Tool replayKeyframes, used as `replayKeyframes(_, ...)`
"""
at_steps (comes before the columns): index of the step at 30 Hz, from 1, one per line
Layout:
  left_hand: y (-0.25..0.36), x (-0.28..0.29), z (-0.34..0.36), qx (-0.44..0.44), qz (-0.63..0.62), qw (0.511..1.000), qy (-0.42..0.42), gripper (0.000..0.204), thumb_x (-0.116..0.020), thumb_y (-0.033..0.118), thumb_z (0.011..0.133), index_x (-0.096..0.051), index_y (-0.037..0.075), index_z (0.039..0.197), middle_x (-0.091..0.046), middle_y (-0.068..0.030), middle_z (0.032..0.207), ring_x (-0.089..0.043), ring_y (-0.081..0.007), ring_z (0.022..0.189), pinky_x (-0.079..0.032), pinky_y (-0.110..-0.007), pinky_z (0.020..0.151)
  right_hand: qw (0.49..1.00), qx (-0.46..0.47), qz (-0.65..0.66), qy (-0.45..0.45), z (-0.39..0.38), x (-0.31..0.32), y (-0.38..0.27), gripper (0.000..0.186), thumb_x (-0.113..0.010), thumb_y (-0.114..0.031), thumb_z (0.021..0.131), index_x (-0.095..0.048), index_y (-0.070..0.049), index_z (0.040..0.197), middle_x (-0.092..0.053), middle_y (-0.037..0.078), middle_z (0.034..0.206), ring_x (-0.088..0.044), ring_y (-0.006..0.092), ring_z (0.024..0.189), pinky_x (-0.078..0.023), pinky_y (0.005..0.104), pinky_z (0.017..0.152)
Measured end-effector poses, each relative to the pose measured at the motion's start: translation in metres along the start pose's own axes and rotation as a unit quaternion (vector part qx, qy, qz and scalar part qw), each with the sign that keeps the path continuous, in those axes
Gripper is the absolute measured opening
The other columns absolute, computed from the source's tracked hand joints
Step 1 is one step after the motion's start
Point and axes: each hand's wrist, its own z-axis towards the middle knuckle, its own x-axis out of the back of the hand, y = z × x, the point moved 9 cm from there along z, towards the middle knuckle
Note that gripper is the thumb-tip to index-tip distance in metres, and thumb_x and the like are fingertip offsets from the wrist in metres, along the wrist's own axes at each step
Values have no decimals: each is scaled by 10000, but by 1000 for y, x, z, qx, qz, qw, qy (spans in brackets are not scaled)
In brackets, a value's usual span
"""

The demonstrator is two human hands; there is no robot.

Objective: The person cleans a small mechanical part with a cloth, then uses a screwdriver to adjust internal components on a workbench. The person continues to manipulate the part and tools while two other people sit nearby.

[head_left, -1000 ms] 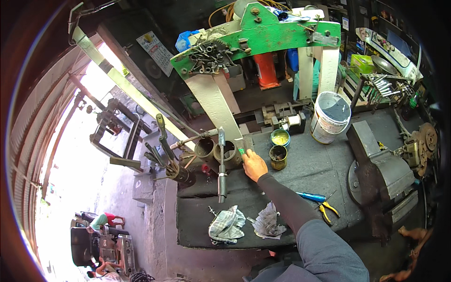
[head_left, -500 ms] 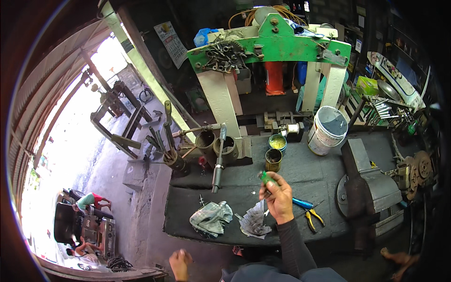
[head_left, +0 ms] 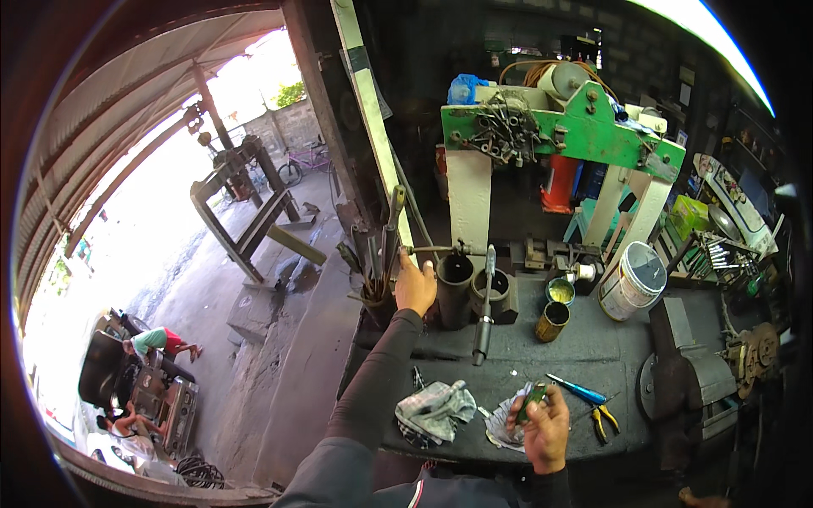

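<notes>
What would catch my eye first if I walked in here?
Probably the bright green beam on white posts at the dark workbench's far side, with metal parts heaped at its left end. Nearer, the right hand holds a small green object near the front edge, and the left hand is beside upright tools.

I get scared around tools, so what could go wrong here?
The left hand might bump the tools and tip their can near the edge of the bench. The green thing could slip from the right hand. The open tins might spill if an arm knocks them.
</notes>
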Motion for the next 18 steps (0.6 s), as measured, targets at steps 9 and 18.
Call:
replayKeyframes(9, -37, -22, 50, 55, 17, 985, 163, 459, -525, 335, 1099, -528, 12, 1424, -683, -268, 1322, -657, -449, 1220, -502, -539, 1008, 983, 47, -147, 103, -30, 2, -3, 408, -735, -130, 990, -580, 22, 1335, -735, 189, 983, -730, 268, 786, -612, 387, 691)
replayKeyframes(18, -43, -28, 56, 57, 19, 985, 160, 224, -499, 259, 1114, -568, 57, 1179, -731, -238, 1028, -707, -448, 977, -512, -558, 830, 966, 4, -240, 94, -6, 11, -19, 390, -731, -124, 1007, -641, 48, 1345, -760, 163, 1072, -731, 217, 897, -598, 351, 802)
